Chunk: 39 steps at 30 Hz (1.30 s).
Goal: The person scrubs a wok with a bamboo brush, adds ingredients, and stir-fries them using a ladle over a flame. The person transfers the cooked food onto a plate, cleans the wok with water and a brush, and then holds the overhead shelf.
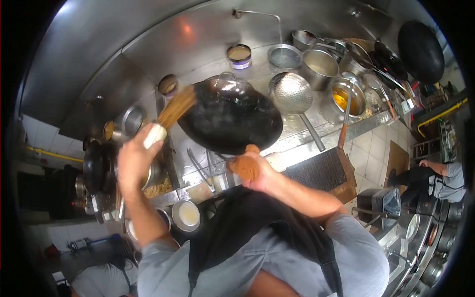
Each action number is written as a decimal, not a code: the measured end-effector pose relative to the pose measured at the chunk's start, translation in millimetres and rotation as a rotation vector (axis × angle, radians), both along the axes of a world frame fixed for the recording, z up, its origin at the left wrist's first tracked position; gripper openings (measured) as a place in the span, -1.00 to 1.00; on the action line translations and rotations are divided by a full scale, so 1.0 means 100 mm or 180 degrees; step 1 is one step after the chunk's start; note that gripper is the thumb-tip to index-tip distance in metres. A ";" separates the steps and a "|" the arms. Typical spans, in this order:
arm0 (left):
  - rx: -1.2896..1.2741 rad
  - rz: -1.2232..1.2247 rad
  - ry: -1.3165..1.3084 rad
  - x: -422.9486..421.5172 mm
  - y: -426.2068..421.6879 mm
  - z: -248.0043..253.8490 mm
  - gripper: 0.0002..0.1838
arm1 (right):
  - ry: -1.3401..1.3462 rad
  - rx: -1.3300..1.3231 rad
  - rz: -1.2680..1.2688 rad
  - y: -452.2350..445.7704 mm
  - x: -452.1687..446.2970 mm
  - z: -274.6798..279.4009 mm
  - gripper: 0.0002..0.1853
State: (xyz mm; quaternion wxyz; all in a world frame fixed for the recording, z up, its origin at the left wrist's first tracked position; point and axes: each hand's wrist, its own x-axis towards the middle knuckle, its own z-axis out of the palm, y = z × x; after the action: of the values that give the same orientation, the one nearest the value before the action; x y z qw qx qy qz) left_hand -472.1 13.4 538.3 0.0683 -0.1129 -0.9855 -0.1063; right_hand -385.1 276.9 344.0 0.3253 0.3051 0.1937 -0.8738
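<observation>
My left hand [132,161] is closed around the pale wrapped handle of a bamboo wok brush [179,106]. The bristles point up and to the right, by the left rim of a large black wok [237,119]. Wet shine and some haze show inside the wok, which looks tilted on the range. At its near rim, my right hand [263,174] is closed on a folded brown cloth [246,168]. The cloth covers the spot where the wok's handle would be, so the grip beneath is hidden. Metal tongs [200,171] lie on the steel just left of the cloth.
Right of the wok lie a perforated strainer [291,93], a pot of orange liquid [349,99] with a ladle, and several pots. A tap [277,24] hangs behind. A white-lined pot [186,216] stands near my left elbow. Another person [448,178] is at far right, another at lower left.
</observation>
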 end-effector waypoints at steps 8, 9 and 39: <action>0.2378 0.1617 -0.0183 0.55 -0.89 -3.28 -0.33 | 0.0269 0.1136 -0.0209 -0.23 -0.99 -0.91 -0.70; 0.2484 0.1963 -0.0517 0.58 -0.96 -3.60 -0.32 | 0.0419 0.1105 -0.0192 -0.24 -1.06 -0.99 -0.70; 0.1729 0.0325 0.0100 0.21 -0.04 -3.15 -0.77 | -0.0127 0.4080 -0.1772 3.13 0.17 -0.72 -0.71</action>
State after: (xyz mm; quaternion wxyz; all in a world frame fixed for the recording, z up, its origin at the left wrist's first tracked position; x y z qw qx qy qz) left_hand -450.8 9.1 223.6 0.1166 -0.0423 -0.9242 -0.3613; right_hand -368.0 590.4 271.9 -0.1513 0.4912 0.5797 -0.6323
